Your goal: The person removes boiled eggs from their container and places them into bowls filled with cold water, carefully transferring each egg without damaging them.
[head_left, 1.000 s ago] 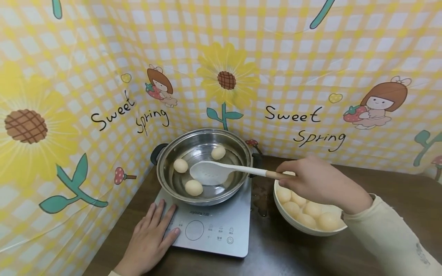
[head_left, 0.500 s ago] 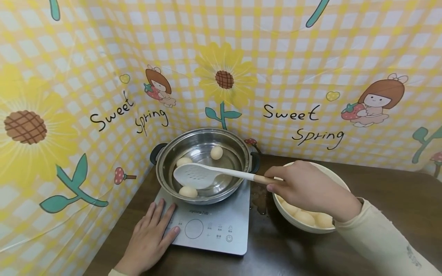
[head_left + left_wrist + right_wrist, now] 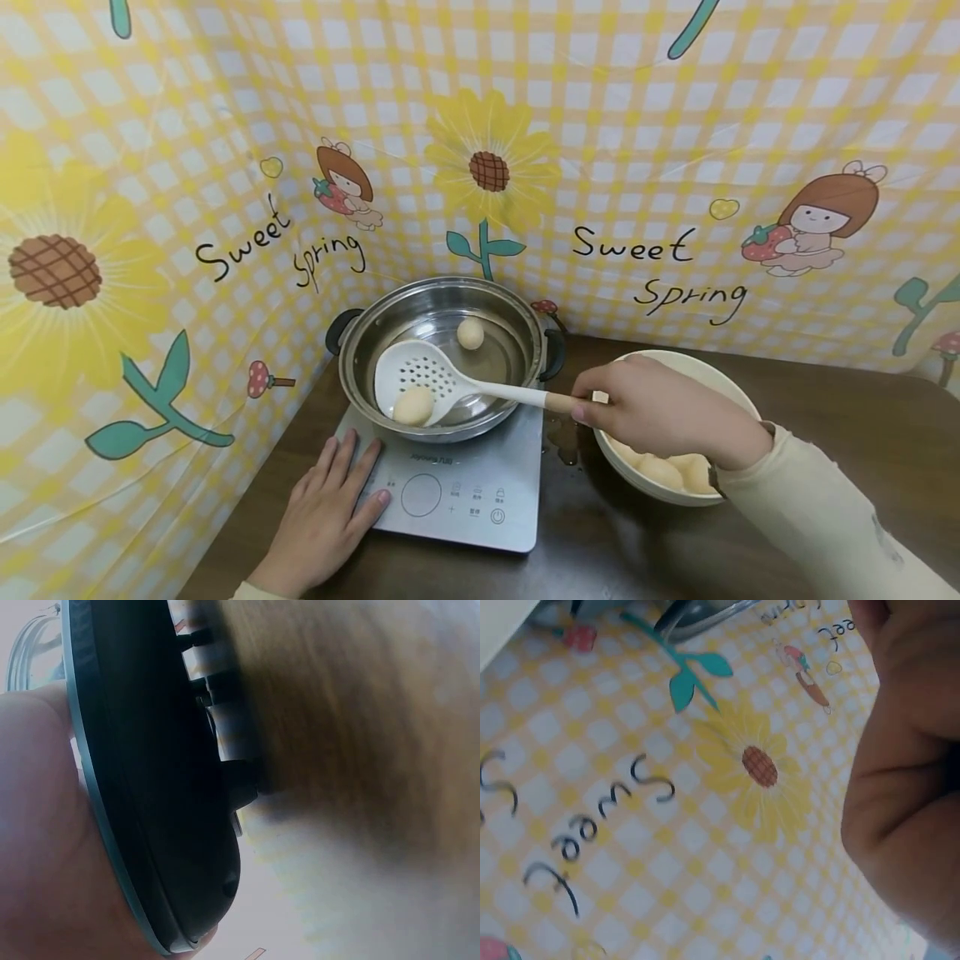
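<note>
My right hand (image 3: 641,408) grips the wooden handle of a white slotted spoon (image 3: 431,371), held over to the left. The spoon's perforated bowl is inside a steel pot (image 3: 352,387) of water. One pale egg (image 3: 412,406) lies on the spoon's bowl near the front wall. Another egg (image 3: 470,333) sits toward the back of the pot. My left hand (image 3: 322,508) rests with its fingers spread on the left edge of the silver induction cooker (image 3: 517,500) under the pot. The left wrist view shows the cooker's dark underside (image 3: 150,780) beside that hand.
A cream bowl (image 3: 652,493) with several eggs stands right of the cooker, partly covered by my right hand and forearm. Water drops (image 3: 562,437) wet the brown table (image 3: 847,425) between them. A yellow checked cloth (image 3: 660,150) hangs close behind the pot.
The spoon has moved left and turned so its holes face up, with one egg on it. A third egg has gone out of sight near the spoon. My left hand stays put.
</note>
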A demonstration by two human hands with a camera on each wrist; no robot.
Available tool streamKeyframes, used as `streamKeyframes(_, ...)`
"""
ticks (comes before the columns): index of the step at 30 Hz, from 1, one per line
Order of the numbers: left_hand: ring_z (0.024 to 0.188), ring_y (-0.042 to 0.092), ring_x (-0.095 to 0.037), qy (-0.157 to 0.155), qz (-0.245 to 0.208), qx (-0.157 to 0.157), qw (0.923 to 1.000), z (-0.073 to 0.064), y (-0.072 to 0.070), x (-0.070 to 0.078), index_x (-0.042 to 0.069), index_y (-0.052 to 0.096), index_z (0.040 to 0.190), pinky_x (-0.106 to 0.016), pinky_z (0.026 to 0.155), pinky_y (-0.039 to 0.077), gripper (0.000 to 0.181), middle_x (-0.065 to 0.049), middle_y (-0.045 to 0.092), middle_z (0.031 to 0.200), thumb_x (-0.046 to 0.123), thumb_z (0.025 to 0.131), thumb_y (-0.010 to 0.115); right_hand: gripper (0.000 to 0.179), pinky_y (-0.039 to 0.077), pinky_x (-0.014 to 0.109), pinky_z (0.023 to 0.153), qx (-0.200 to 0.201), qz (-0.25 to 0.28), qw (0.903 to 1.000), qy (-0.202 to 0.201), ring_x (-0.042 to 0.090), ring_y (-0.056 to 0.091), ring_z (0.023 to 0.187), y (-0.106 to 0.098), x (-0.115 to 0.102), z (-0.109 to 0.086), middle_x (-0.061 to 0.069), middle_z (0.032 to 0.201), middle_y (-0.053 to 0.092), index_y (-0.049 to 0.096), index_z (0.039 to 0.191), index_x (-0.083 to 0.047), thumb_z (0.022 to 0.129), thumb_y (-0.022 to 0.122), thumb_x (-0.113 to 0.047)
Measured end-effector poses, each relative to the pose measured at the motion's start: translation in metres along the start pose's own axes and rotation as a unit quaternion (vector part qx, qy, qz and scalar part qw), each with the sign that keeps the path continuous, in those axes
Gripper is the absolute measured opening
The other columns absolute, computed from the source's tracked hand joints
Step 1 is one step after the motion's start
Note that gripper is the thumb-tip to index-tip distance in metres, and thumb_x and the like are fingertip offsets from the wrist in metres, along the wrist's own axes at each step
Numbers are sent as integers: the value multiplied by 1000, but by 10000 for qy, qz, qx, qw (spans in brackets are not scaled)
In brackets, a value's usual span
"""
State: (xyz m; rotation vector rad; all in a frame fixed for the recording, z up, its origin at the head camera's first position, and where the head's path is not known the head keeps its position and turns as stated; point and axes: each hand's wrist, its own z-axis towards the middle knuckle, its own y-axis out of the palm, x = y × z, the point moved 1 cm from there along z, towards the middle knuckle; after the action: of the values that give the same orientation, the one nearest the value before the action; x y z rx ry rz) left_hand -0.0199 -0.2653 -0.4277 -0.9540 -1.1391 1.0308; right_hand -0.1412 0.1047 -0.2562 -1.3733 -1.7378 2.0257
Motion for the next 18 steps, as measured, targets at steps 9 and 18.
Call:
streamKeyframes(9,147,18,-50,-13,-53,-31,10000,1,1,-1,11,43,155,-71,105,26,64,-24,23,162,48,104,53,16,30,25,35,-732,1686,9779,993,10,33,34,0,7,5,1,45,42,70,105,-12,105,56,-21)
streamKeyframes(18,147,17,-50,-22,-65,-58,10000,0,0,-1,11,42,155,-70,106,25,65,-24,22,163,48,104,53,21,29,26,33,-737,2061,9710,963,10,33,32,0,20,5,3,46,45,70,107,-10,106,52,-21)
